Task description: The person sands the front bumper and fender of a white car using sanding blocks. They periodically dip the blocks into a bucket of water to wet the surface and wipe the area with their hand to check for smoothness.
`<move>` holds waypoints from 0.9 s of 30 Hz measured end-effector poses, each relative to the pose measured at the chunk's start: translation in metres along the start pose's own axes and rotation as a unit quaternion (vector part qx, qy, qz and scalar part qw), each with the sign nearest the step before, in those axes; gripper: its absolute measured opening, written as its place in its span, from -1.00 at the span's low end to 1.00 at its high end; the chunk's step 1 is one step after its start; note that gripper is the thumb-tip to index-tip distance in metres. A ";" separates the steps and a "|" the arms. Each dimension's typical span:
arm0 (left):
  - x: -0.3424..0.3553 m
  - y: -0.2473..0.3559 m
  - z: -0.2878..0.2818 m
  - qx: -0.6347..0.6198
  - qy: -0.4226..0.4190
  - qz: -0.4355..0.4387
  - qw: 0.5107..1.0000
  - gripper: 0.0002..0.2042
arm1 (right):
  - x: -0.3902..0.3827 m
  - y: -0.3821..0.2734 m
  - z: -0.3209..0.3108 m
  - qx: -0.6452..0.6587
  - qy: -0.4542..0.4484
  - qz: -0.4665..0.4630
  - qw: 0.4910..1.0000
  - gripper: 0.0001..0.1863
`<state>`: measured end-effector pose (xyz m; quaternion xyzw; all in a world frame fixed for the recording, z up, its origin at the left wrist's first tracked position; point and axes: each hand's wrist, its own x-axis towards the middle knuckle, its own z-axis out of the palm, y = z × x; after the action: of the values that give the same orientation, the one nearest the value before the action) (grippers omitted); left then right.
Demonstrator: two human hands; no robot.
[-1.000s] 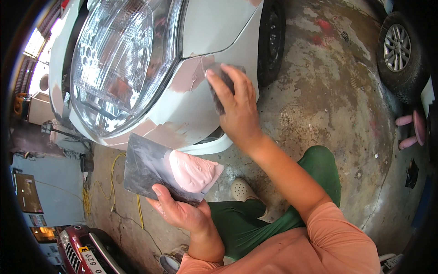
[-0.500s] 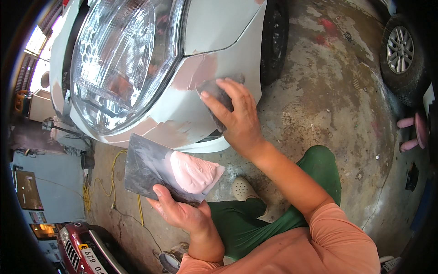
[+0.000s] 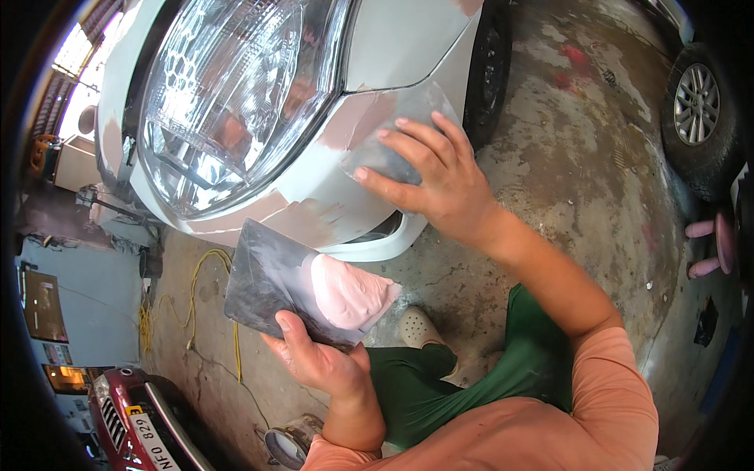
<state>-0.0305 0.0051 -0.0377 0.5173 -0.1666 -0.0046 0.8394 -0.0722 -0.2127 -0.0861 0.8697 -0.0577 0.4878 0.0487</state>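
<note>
In my left hand is a flat dark board, its edge gripped between thumb and fingers. A mound of pink filler putty sits on the board's right side. My right hand holds a thin greyish spreader with its fingers spread over the face. The spreader lies close against the white car bumper, beside a pinkish patch below the headlight. The spreader hides part of the bumper, so I cannot tell how much of its edge touches.
The car's front wheel stands beyond my right hand. On the stained concrete floor are a yellow cable and a round can. A red car is at lower left, a pink stool at far right.
My right hand and spreader have shifted right, and the spreader now lies flatter, with more of its face showing. The whole view has shifted slightly. My left hand still holds the board.
</note>
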 end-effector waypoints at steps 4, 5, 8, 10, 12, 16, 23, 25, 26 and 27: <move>-0.001 0.000 0.002 -0.009 0.004 -0.005 1.000 -0.49 | 0.010 0.011 -0.001 -0.009 0.001 -0.040 0.999 -0.49; -0.002 -0.001 0.002 -0.008 0.007 -0.008 1.000 -0.49 | 0.005 0.015 0.004 -0.006 -0.001 -0.047 0.999 -0.49; -0.002 -0.001 0.000 -0.008 0.001 -0.006 1.000 -0.50 | -0.011 0.029 0.008 0.011 -0.028 -0.082 0.996 -0.48; -0.002 0.000 0.000 -0.013 -0.005 -0.003 1.000 -0.50 | -0.016 0.034 0.004 0.017 -0.040 -0.090 0.995 -0.47; -0.003 0.001 0.001 -0.021 -0.007 -0.001 1.000 -0.50 | -0.013 0.035 -0.002 0.017 -0.038 -0.077 0.996 -0.46; -0.006 -0.002 0.004 -0.018 -0.019 -0.001 1.000 -0.55 | -0.003 0.037 0.001 0.018 -0.012 -0.062 0.998 -0.46; -0.006 -0.003 0.006 -0.024 -0.045 -0.015 0.999 -0.55 | -0.058 0.022 -0.007 0.120 -0.094 0.063 0.986 -0.44; -0.005 -0.004 0.008 -0.028 -0.049 -0.034 0.998 -0.57 | -0.077 0.017 -0.023 0.215 -0.061 0.174 0.959 -0.43; -0.006 -0.005 0.010 -0.028 -0.045 -0.043 0.998 -0.59 | -0.087 0.010 -0.030 0.275 -0.024 0.247 0.929 -0.44; -0.007 -0.005 0.012 -0.027 -0.040 -0.051 0.997 -0.60 | -0.096 -0.001 -0.036 0.335 0.029 0.364 0.869 -0.45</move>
<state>-0.0399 -0.0065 -0.0392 0.5016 -0.1733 -0.0732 0.8444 -0.1521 -0.2018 -0.1499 0.7363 -0.2022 0.4863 -0.4249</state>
